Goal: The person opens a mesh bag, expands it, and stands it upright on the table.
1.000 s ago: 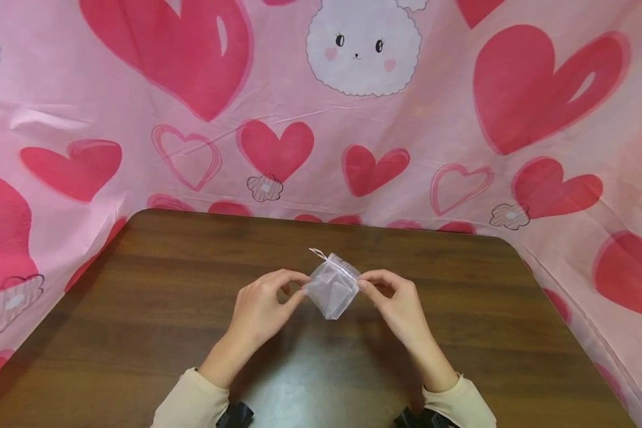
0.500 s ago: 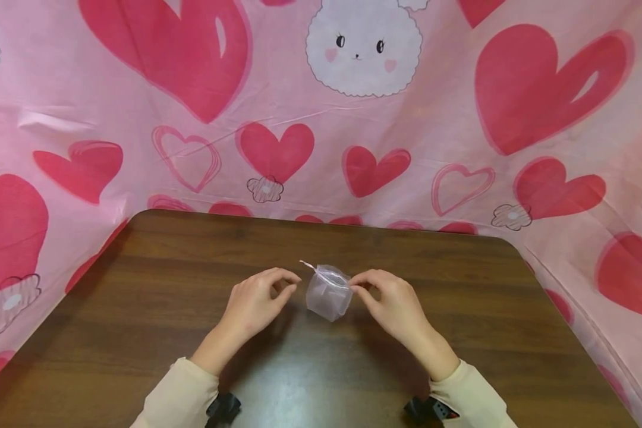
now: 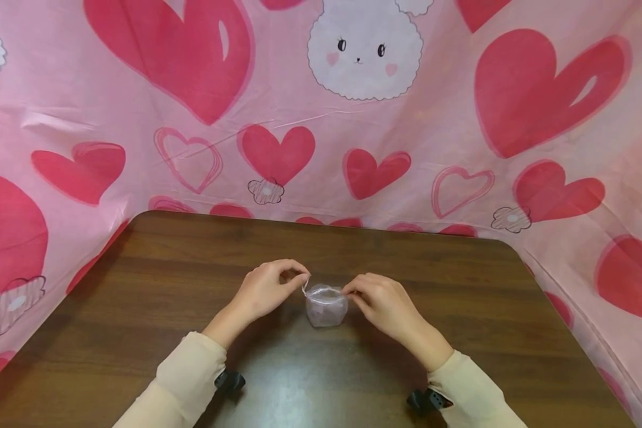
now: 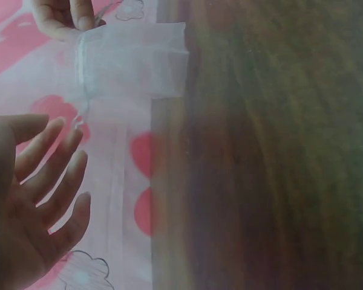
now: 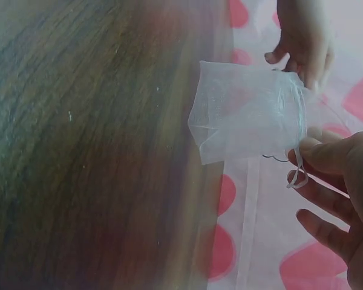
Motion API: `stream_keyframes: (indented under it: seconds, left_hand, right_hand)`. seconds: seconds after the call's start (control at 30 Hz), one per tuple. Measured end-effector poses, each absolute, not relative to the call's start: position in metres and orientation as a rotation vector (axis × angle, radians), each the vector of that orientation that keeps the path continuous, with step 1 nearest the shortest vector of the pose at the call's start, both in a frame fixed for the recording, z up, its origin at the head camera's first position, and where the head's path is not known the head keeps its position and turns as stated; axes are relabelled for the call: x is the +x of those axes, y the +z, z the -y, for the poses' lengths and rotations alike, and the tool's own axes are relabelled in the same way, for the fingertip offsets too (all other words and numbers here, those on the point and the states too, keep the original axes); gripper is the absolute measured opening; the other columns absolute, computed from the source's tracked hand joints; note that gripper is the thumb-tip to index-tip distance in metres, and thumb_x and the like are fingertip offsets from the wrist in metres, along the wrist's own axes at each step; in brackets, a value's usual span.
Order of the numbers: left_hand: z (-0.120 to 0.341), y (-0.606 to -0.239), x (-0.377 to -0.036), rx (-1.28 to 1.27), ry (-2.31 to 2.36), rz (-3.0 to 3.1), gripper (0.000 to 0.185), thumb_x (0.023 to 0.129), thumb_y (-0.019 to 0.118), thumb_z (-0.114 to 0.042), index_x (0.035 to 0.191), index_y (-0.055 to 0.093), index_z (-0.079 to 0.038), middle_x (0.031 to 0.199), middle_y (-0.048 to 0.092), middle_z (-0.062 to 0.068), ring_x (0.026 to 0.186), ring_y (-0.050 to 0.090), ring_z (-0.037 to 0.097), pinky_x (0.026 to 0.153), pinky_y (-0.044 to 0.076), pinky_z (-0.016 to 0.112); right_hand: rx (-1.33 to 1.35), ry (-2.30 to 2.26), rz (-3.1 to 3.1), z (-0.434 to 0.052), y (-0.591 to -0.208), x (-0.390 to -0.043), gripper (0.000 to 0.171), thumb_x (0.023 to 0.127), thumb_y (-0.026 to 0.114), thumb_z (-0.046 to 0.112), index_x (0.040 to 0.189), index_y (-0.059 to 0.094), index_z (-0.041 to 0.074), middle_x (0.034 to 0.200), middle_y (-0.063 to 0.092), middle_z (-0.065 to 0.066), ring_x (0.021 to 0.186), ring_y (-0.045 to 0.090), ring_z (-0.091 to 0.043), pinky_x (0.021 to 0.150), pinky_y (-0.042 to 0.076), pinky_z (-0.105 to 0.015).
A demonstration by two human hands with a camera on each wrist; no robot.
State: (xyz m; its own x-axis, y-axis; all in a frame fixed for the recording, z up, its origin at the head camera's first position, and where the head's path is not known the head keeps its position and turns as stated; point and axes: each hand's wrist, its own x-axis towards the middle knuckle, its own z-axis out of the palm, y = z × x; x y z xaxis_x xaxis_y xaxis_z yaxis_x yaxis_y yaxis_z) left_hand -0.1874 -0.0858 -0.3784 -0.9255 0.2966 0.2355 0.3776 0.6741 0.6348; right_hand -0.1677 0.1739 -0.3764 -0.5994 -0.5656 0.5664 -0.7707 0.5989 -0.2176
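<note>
A small white sheer organza drawstring bag is held up over the table, its mouth a little spread. My right hand pinches the bag's gathered rim between thumb and index finger. In the right wrist view, a drawstring loop hangs by that hand's fingers. At the bag's other side is my left hand, its fingertips at the opposite drawstring. The left wrist view shows its fingers spread and loosely bent, the string's end right by a fingertip. The bag looks see-through, with folds along its bottom.
A dark brown wooden table lies under both hands. Behind it and at its sides hangs a pink cloth printed with hearts. Black wrist-worn devices sit at both sleeve cuffs.
The left hand let go of the bag's side, drew back, then came up to the drawstring. The bag has turned more upright and its mouth looks rounder; the right hand keeps its pinch.
</note>
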Motion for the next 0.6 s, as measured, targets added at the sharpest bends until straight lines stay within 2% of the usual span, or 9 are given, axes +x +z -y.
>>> stream_keyframes:
  seconds: [0.17, 0.4, 0.6]
  left_hand:
    - [0.08, -0.374, -0.193, -0.642, -1.088, 2.815, 0.009, 0.091, 0.071, -0.039, 0.097, 0.074, -0.033, 0.078, 0.063, -0.018, 0.074, 0.057, 0.005, 0.068, 0.046, 0.035]
    - [0.075, -0.372, -0.198, -0.709, -1.014, 2.912, 0.009, 0.088, 0.074, -0.043, 0.093, 0.075, -0.036, 0.083, 0.065, -0.018, 0.07, 0.054, 0.007, 0.066, 0.043, 0.034]
    - [0.07, -0.37, -0.2, -0.725, -0.881, 2.952, 0.006, 0.086, 0.075, -0.041, 0.086, 0.076, -0.035, 0.075, 0.065, -0.019, 0.062, 0.051, 0.009, 0.06, 0.04, 0.033]
  right_hand:
    - [1.089, 0.593, 2.394, -0.174, -0.377, -0.171, 0.022, 0.08, 0.079, -0.002, 0.092, 0.073, 0.016, 0.087, 0.07, 0.006, 0.079, 0.065, -0.009, 0.07, 0.053, -0.033]
    - [1.108, 0.553, 2.434, -0.173, -0.376, -0.174, 0.02, 0.08, 0.08, 0.0, 0.091, 0.074, 0.015, 0.088, 0.07, 0.004, 0.081, 0.065, -0.01, 0.072, 0.054, -0.034]
    - [1.104, 0.579, 2.477, -0.173, -0.372, -0.175, 0.016, 0.082, 0.081, 0.007, 0.093, 0.074, 0.016, 0.087, 0.07, 0.006, 0.078, 0.065, -0.01, 0.07, 0.053, -0.031]
